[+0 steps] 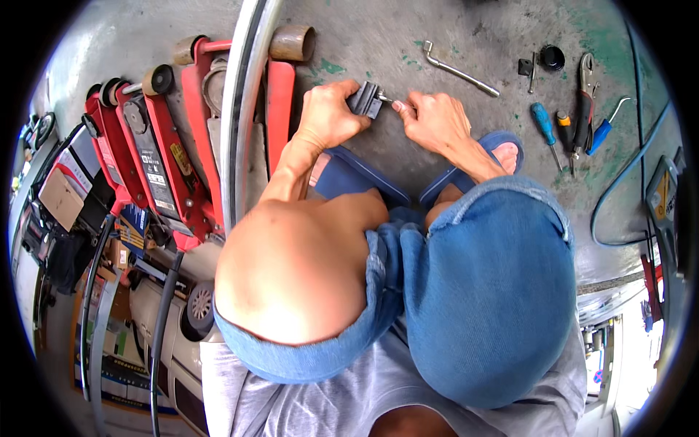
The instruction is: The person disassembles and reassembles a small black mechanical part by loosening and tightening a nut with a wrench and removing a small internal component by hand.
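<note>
My left hand (328,115) is closed around a dark grey, ribbed block-like metal part (366,100), held just above the floor past my feet. To its right, my right hand (438,122) pinches a thin metal rod (387,99) between thumb and fingers. The rod's far end meets the block's right side; whether it sits inside or only touches cannot be seen. The rest of the rod is hidden by my right fingers, so its kind is unclear.
Red floor jacks (156,164) stand at left beside a curved metal post (244,109). An L-shaped socket wrench (460,71) lies ahead. To the right are a blue screwdriver (542,124), locking pliers (585,102), a blue-handled hook pick (600,136), a black round piece (553,57) and a hose (619,189).
</note>
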### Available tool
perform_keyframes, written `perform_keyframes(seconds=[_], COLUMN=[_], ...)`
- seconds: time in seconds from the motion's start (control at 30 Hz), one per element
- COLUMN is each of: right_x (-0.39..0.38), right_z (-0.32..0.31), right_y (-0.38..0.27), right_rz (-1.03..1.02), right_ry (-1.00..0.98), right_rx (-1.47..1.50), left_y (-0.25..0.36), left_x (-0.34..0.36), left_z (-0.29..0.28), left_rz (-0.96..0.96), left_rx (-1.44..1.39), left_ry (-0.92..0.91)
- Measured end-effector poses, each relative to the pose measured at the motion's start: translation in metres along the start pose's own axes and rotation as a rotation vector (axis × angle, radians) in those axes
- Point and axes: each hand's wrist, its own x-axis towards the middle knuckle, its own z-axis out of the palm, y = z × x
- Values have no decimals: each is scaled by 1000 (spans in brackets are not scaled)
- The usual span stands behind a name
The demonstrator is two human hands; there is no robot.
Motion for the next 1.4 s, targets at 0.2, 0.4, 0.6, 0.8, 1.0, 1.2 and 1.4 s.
perform_keyframes(seconds=[0.2,0.4,0.6,0.8,1.0,1.2,1.4], right_x=[-12,-13,-21,-28,-49,-55,-56], right_z=[-17,-16,-7,13,-4,-11,-10], right_y=[-38,-59,-62,-46,-37,-3,8], right_rz=[35,-51,-73,-84,-99,101,161], right_ry=[8,39,121,156,172,89,-60], right_rx=[-113,-277,-336,-278,-98,522,1183], left_y=[-15,-21,-21,-17,-8,5,12], left_x=[5,-10,-22,-33,-29,3,23], left_z=[-15,-13,-6,-1,3,8,7], left_rz=[0,49,74,71,272,506,601], left_rx=[-94,-100,-210,-84,-198,-187,-182], left_ry=[-140,-21,79,47,62,57,46])
